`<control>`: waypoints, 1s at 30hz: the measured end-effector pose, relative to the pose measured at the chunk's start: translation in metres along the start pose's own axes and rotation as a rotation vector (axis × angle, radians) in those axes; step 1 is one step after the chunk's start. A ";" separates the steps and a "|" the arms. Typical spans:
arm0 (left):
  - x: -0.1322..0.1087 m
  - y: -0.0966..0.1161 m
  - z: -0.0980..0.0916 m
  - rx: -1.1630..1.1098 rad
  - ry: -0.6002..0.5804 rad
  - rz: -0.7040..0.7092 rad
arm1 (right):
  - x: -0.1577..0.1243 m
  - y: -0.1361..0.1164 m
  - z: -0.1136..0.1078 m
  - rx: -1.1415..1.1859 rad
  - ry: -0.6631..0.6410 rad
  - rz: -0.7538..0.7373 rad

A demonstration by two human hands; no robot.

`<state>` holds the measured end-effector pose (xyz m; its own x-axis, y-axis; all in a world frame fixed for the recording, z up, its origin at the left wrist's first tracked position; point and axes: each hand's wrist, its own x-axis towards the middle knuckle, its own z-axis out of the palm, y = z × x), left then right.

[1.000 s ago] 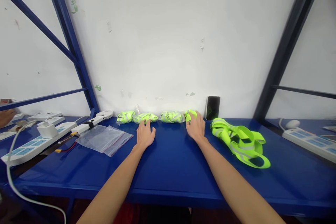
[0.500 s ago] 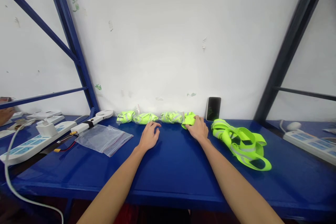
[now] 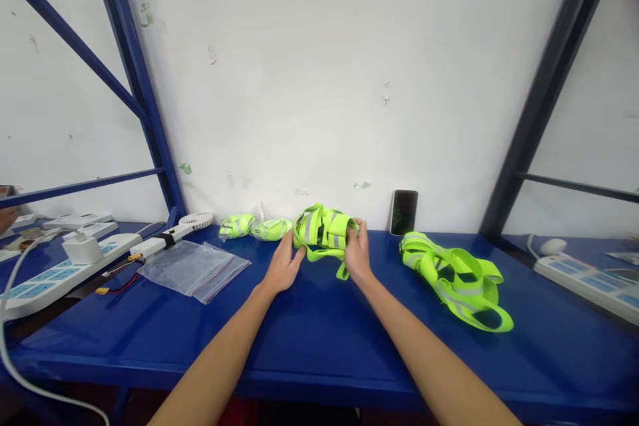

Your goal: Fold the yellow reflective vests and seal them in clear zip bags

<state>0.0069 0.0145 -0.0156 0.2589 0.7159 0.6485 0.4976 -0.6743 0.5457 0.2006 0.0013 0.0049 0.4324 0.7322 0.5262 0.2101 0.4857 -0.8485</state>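
Note:
A neon-yellow reflective strap bundle [image 3: 323,231] is lifted just above the blue table [image 3: 319,339], between both my hands. My right hand [image 3: 357,254] grips its right side, fingers closed on the fabric. My left hand [image 3: 283,267] presses against its left side, fingers curled on it. Two bagged strap bundles [image 3: 254,227] lie by the wall to the left. A loose unfolded strap vest [image 3: 455,281] lies on the table to the right.
Clear zip bags [image 3: 194,268] lie in a stack at left, beside a white handheld fan [image 3: 170,234] and power strips [image 3: 54,271]. A black phone [image 3: 404,212] leans on the wall. Another power strip [image 3: 586,277] sits far right. Blue frame posts stand at both sides.
Both hands came together from the row by the wall. The right-hand bundle is now picked up toward me and partly unfolded between both hands.

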 end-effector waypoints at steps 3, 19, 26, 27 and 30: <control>0.000 0.000 -0.001 -0.042 0.007 0.012 | -0.006 0.010 0.012 0.137 -0.197 0.168; 0.003 0.000 -0.020 -1.224 -0.250 -0.547 | 0.002 0.033 0.012 0.362 -0.284 0.557; 0.004 -0.007 -0.019 -0.985 -0.287 -0.548 | 0.000 0.010 0.007 0.504 -0.634 0.927; 0.005 -0.006 -0.018 -0.969 -0.245 -0.526 | -0.001 0.009 0.004 0.494 -0.670 0.931; 0.007 0.000 -0.019 -0.999 -0.145 -0.466 | -0.003 0.006 -0.002 0.472 -0.874 0.931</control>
<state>-0.0069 0.0162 -0.0016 0.3471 0.9078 0.2356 -0.3024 -0.1295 0.9443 0.2018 0.0007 -0.0019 -0.4806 0.8507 -0.2129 -0.2458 -0.3638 -0.8985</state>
